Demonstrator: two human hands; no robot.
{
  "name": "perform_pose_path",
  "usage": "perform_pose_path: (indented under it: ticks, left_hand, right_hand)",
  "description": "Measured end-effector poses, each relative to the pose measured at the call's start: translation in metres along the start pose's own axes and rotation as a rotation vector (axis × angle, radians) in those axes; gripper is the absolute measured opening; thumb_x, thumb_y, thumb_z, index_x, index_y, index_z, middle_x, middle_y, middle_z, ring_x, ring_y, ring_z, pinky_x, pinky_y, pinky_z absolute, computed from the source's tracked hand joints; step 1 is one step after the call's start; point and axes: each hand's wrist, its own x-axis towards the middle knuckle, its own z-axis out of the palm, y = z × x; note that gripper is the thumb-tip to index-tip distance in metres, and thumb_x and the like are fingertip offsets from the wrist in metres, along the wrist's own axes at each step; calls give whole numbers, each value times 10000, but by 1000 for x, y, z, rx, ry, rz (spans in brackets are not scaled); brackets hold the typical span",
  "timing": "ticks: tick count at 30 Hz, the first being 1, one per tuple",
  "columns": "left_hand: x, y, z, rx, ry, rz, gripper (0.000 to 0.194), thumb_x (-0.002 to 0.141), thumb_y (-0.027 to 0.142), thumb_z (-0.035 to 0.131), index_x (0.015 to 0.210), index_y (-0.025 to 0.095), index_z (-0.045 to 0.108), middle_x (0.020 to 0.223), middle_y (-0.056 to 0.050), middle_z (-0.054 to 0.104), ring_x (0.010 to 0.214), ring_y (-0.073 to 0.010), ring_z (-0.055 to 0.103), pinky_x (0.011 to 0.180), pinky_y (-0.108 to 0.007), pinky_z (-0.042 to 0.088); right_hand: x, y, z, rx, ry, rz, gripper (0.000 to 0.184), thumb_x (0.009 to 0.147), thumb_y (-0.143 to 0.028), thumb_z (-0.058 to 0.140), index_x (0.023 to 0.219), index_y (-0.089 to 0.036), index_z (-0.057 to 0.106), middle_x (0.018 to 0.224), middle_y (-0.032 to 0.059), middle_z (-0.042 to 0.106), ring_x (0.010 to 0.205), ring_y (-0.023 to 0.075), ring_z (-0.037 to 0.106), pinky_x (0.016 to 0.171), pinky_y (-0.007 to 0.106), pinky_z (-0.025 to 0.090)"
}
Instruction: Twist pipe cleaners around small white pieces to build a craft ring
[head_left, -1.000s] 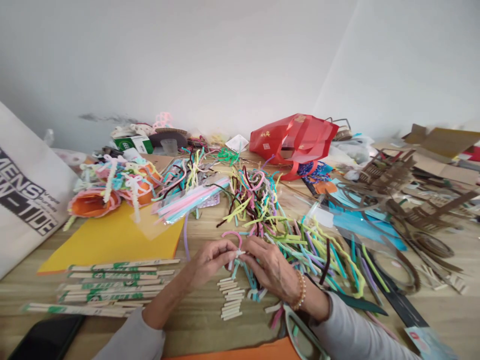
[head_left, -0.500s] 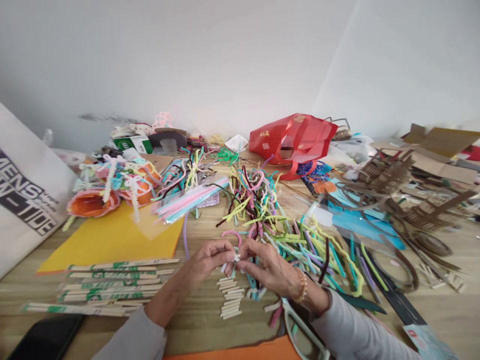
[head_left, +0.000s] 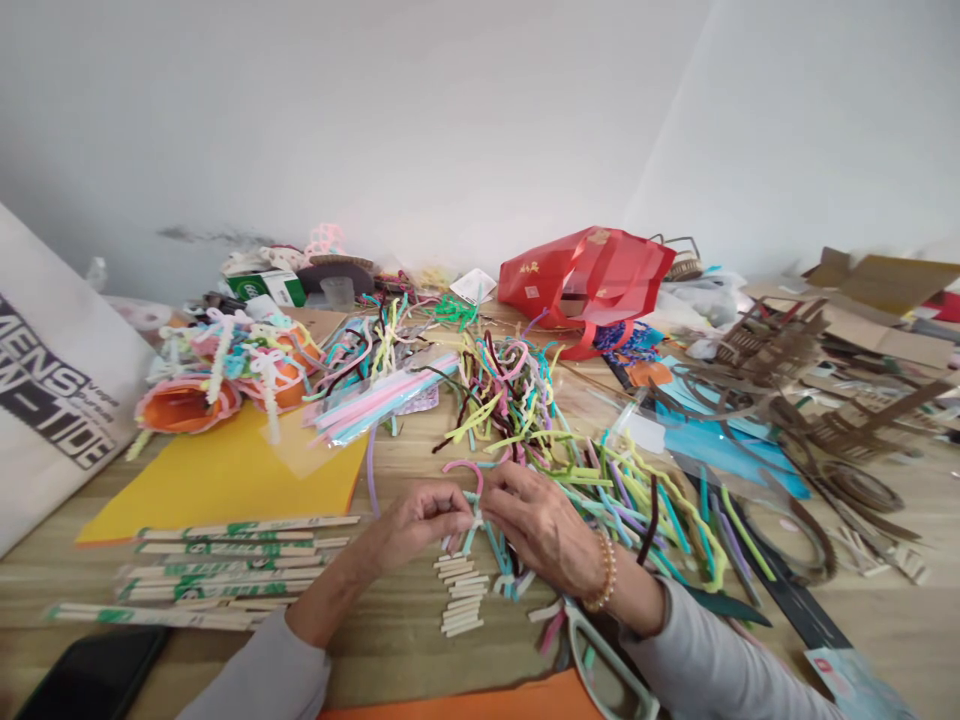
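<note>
Over the middle of the table, my left hand pinches with thumb and forefinger at a small whitish fuzzy pipe cleaner piece. My right hand, wearing a beaded bracelet, is turned with its back up; its fingers are closed at the right side of the same piece, and their tips are partly hidden. Just beyond the hands curves a pink pipe cleaner. Below them lie several short wooden sticks in a column. A heap of coloured pipe cleaners spreads beside and behind my right hand.
Scissors lie by my right forearm, near an orange sheet. Wrapped chopsticks, a phone and a yellow sheet are at left. A red bag stands at the back; brown wicker-like pieces lie right.
My right hand has rolled over so its back faces up, and its fingers have risen slightly. The whitish piece shows less between the fingertips. My left hand has barely moved.
</note>
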Motion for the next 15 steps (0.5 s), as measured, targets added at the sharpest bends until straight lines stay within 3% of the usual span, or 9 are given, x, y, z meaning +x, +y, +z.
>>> perform_pose_path:
  ticks: [8,10,12,15]
  left_hand:
    - [1,5,9,311,183,50,257,829,330,555,783,119,695,564,2,581,523,-109,483,510,-200,362]
    - [2,6,10,400,231,90,242,836,308,546,795,126,701,620,-17,629,571,-127,532,550,-207,397]
    - [2,5,10,486,276,134,227,844,285,534,807,135,700,687,-32,670,631,-145,574,608,-221,428]
    - [2,2,11,567,327,198,207,851,262,522,825,146,692,765,-47,709,703,-167,620,675,-245,458]
  right_hand:
    - [0,7,6,138,71,91,104,895,-158,463,877,-190,560,904,54,552,819,166,539,742,283,446]
    - [-1,7,8,244,136,184,120,866,-166,512,978,-204,531,896,43,560,783,159,548,735,284,451]
    - [0,6,10,401,187,298,283,839,-188,557,1103,-213,458,881,27,572,742,146,553,704,269,457]
    - [1,7,13,660,150,407,230,836,-249,572,1036,-193,474,803,2,574,687,127,544,638,236,445]
